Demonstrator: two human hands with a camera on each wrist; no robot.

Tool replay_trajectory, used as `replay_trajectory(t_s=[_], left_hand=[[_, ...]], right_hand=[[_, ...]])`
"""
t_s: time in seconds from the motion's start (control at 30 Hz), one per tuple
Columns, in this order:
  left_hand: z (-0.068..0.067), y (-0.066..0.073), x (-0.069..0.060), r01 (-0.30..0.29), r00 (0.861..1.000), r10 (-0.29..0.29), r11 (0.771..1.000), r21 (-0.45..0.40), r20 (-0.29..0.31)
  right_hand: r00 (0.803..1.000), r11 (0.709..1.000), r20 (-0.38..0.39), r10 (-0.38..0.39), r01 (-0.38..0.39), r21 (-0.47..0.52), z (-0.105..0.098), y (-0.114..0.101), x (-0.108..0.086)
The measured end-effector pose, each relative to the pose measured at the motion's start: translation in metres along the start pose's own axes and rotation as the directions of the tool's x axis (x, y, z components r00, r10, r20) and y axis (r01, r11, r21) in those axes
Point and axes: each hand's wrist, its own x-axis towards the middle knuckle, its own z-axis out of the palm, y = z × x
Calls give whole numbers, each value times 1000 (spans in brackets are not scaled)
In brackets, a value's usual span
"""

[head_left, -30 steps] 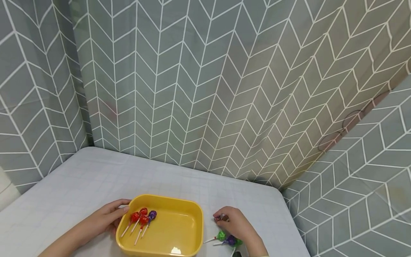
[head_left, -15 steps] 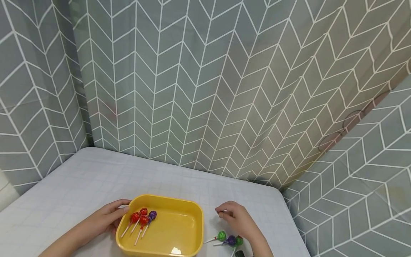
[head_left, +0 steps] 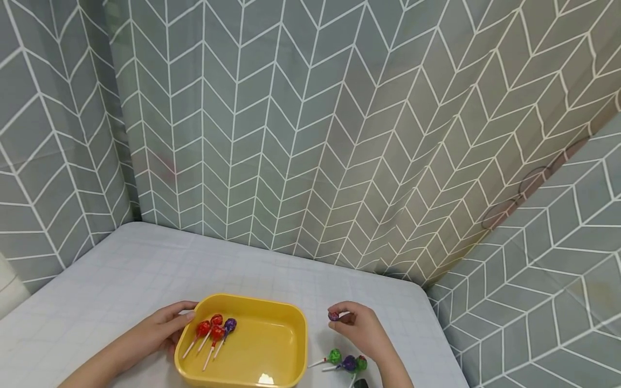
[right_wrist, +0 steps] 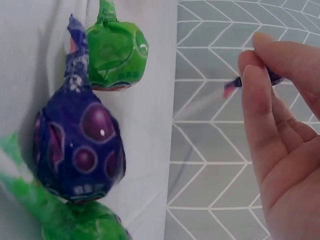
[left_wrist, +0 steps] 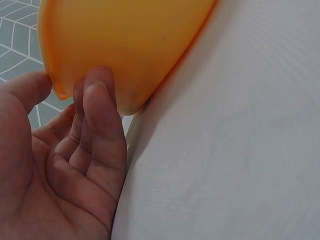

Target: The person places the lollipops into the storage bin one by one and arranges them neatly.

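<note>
My left hand (head_left: 162, 327) grips the left rim of a yellow plastic tray (head_left: 302, 345). In the left wrist view the thumb touches the tray's rim while the fingers (left_wrist: 104, 107) lie against its outer wall. Inside the tray, at the left, lie three red lollipops (head_left: 217, 332) and a purple lollipop (head_left: 230, 324). Right of the tray, my right hand (head_left: 360, 327) pinches another purple lollipop (head_left: 333, 316) between thumb and fingertips. Its white stick (right_wrist: 197, 106) points away from the palm in the right wrist view; the fingers partly cover the candy head.
On the white-covered table (head_left: 252, 267), below my right hand, lie a green lollipop (head_left: 335, 355), a purple one (head_left: 347, 363) and another green one (head_left: 361, 363), close together. A small black object (head_left: 360, 383) is cut off by the bottom edge. A patterned grey curtain (head_left: 291, 134) stands behind the table.
My right hand has shifted slightly right and away from the loose lollipops, turning the pinched one so its head shows again. The left hand and tray have stayed put.
</note>
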Motion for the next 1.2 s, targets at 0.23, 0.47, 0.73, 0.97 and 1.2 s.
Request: replay_trajectory(t_s=[0.23,0.47,0.73,0.97,1.2], left_hand=[[0,-1,0,4,1000,-4,1000,-1,-1],[0,-1,0,5,1000,-5,1000,4,-9],[1,0,0,4,1000,-3,1000,27,-23],[1,0,0,1,1000,0,1000,26,-19],[1,0,0,6,1000,-6,1000,20,-19]], right_hand=[[997,996,-29,-66,64,-57,3,-5,0],[1000,1000,-19,-14,14,21,2,-14,-3],[1000,993,5,-15,14,117,1,-22,-5],[999,987,45,-13,6,160,5,-26,-8],[1000,991,21,7,-10,135,7,-30,-8]])
